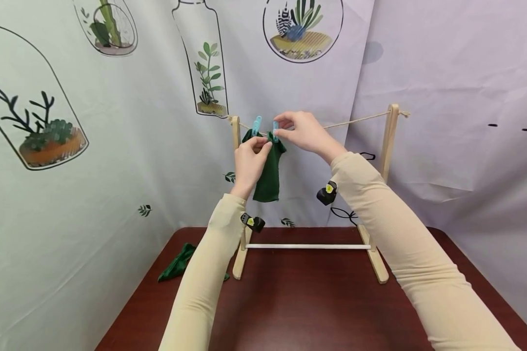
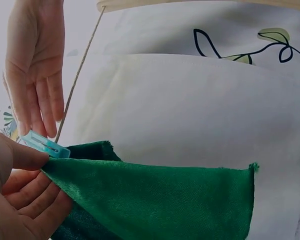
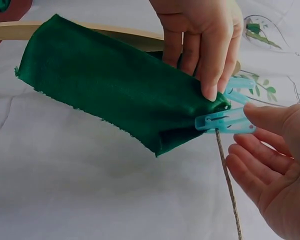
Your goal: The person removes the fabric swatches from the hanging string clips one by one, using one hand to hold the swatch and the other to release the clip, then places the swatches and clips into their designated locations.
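A small green velvety garment (image 1: 269, 175) hangs from a thin rope (image 1: 355, 120) near its left end. One light blue clothespin (image 1: 256, 126) stands on the garment's left part. My right hand (image 1: 306, 130) pinches a second blue clothespin (image 3: 222, 121) by its handle ends, between thumb and fingers. In the right wrist view, that clothespin's jaws sit over the cloth at the rope. Just below, my left hand (image 1: 250, 163) pinches the top edge of the garment between thumb and forefinger. The left wrist view shows its other fingers behind the cloth.
Wooden posts (image 1: 390, 141) hold the rope at both ends, and a white rod (image 1: 307, 246) joins their feet. Another green cloth (image 1: 177, 263) lies on the dark red table (image 1: 307, 307), partly behind my left sleeve. A printed curtain (image 1: 127, 146) hangs behind.
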